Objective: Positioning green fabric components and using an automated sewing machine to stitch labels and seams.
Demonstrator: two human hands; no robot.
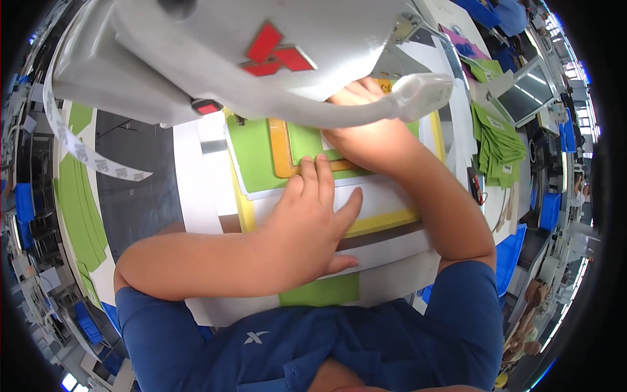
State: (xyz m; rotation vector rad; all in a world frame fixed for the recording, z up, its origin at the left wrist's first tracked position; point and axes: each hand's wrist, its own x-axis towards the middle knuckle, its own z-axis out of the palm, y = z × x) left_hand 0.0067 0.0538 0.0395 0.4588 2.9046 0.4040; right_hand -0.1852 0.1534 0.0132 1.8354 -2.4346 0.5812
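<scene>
My left hand (310, 209) lies with fingers spread, its fingertips pressing the near edge of a green fabric piece (304, 140). An orange frame (281, 157) surrounds that piece, on top of a larger green sheet (251, 150). My right hand (375, 140) rests over the frame's right side with fingers stretched forward. A white lamp arm crosses in front of it and hides part of the fingers. Under both hands is a white board with yellow edges (382, 224). A small white patch (325, 140) shows beside my right hand.
A white sewing machine head (196, 52) overhangs the work, with a curved lamp arm (353, 117) and a dangling white tape (78, 147). Green pieces are piled (496, 140) on the right, near a tilted screen (526, 91). Long green strips (78, 202) lie at left. A blue bin (513, 258) stands at right.
</scene>
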